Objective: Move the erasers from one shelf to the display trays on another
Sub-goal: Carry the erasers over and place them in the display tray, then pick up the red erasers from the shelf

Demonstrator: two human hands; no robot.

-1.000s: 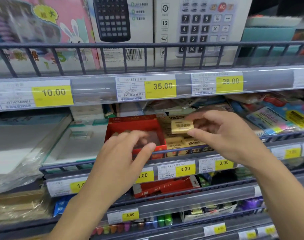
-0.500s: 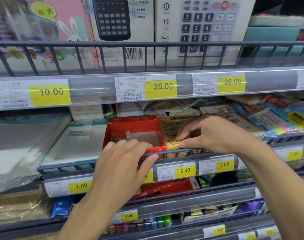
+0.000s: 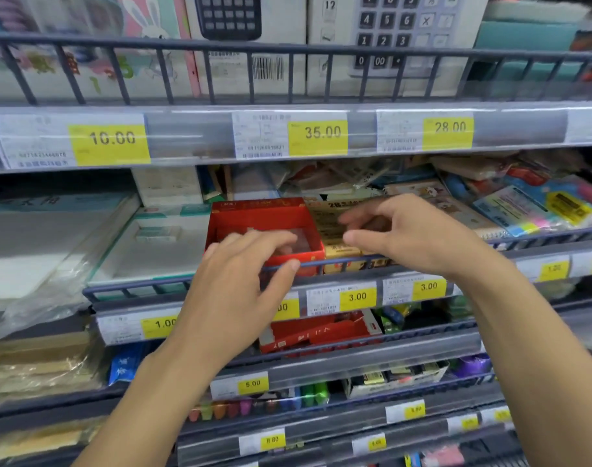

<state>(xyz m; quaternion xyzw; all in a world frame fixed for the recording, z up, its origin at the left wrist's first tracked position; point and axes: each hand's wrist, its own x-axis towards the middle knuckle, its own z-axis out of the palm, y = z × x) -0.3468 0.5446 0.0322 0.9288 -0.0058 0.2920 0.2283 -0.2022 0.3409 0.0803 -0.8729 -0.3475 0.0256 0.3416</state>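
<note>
A red display tray point(image 3: 260, 215) stands on the middle shelf behind the wire rail. My left hand point(image 3: 244, 281) holds its front wall, fingers reaching over the rim and thumb outside by the rail. Right beside it is a yellow display tray point(image 3: 326, 214) with yellow-wrapped erasers. One yellow eraser point(image 3: 341, 252) lies at that tray's front. My right hand point(image 3: 409, 237) hovers just above and to the right of this eraser, fingers loosely spread and holding nothing.
A wire rail point(image 3: 348, 261) runs along the shelf front. Flat packs point(image 3: 159, 244) lie left of the red tray, colourful stationery packs point(image 3: 530, 210) to the right. Calculator boxes point(image 3: 389, 38) stand on the shelf above. A red box point(image 3: 321, 332) sits on the shelf below.
My right hand brought the yellow eraser down into the front of the yellow tray, let it go and lifted off with fingers spread. My left hand stayed at the red tray.
</note>
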